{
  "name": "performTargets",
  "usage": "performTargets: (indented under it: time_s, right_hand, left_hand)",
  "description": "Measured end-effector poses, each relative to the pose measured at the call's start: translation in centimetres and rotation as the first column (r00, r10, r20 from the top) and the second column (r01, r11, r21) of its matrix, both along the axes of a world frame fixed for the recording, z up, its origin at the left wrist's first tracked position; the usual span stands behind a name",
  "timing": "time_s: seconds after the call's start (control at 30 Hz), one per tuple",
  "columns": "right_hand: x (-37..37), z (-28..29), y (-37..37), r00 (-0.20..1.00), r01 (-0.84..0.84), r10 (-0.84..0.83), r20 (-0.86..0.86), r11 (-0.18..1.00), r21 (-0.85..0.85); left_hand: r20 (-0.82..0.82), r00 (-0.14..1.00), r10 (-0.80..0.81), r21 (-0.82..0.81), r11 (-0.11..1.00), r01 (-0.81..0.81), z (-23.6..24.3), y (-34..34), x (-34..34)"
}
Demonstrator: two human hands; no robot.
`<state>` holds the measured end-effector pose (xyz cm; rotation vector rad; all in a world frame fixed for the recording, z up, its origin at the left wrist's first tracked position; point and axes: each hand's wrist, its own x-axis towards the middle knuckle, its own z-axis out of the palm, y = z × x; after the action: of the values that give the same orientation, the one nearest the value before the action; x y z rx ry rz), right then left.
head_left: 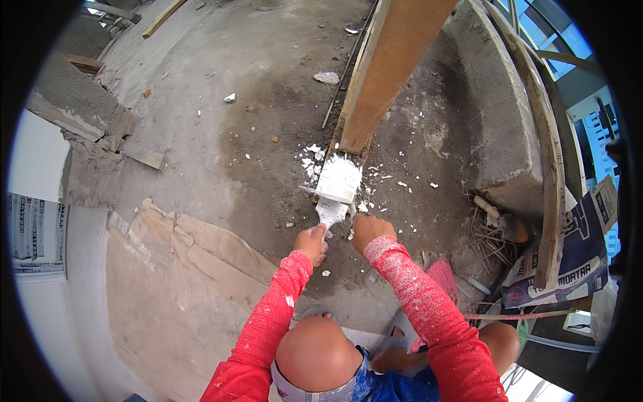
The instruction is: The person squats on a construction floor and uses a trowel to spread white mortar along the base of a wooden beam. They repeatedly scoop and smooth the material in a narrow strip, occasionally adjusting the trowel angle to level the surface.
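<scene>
My left hand [312,244] is closed round the handle of a flat, paddle-shaped tool [339,177] caked in white. Its broad end points away from me, by the near end of a wooden board [392,80]. A thin scraper blade [327,195], seen nearly edge-on, lies across the white tool where it narrows to the handle. My right hand [370,231] is closed on this scraper, its grip mostly hidden by the fingers. White crumbs [312,163] lie around the tool on the dusty floor.
Torn cardboard [201,244] lies to the left. On the right are a concrete block [499,134], a curved wooden plank [550,167], a tangle of wire [485,238], a wooden-handled tool [487,206] and a dark mortar bag [559,268]. A thin rod [345,74] runs beside the board.
</scene>
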<state>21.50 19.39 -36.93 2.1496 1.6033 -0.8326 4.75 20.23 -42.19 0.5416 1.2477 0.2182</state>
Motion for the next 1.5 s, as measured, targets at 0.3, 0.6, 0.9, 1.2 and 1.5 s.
performTargets:
  time_s: [0.3, 0.6, 0.9, 1.2, 1.5]
  right_hand:
    - [0.2, 0.4, 0.3, 0.998, -0.036, 0.036, 0.055, 0.999, -0.012]
    - [0.8, -0.6, 0.3, 0.997, -0.057, 0.057, 0.060, 0.998, -0.010]
    - [0.0, -1.2, -0.5, 0.999, -0.014, 0.011, 0.039, 0.997, 0.080]
    - [-0.3, -1.4, -0.4, 0.998, -0.040, 0.033, 0.058, 0.993, 0.115]
    - [-0.2, -0.7, -0.5, 0.998, -0.026, 0.024, 0.051, 0.998, 0.057]
  left_hand:
    - [-0.024, 1.000, 0.005, -0.008, 1.000, -0.005, 0.2, 0.1, 0.1]
    - [-0.002, 1.000, -0.013, 0.006, 1.000, 0.013, 0.0, 0.4, -0.2]
    - [-0.009, 1.000, -0.023, 0.002, 1.000, 0.023, -0.1, 0.2, -0.3]
    - [-0.032, 0.999, -0.025, 0.040, 0.999, 0.026, 0.1, 0.2, 0.1]
    - [-0.005, 1.000, 0.014, -0.006, 1.000, -0.014, -0.2, 0.3, 0.0]
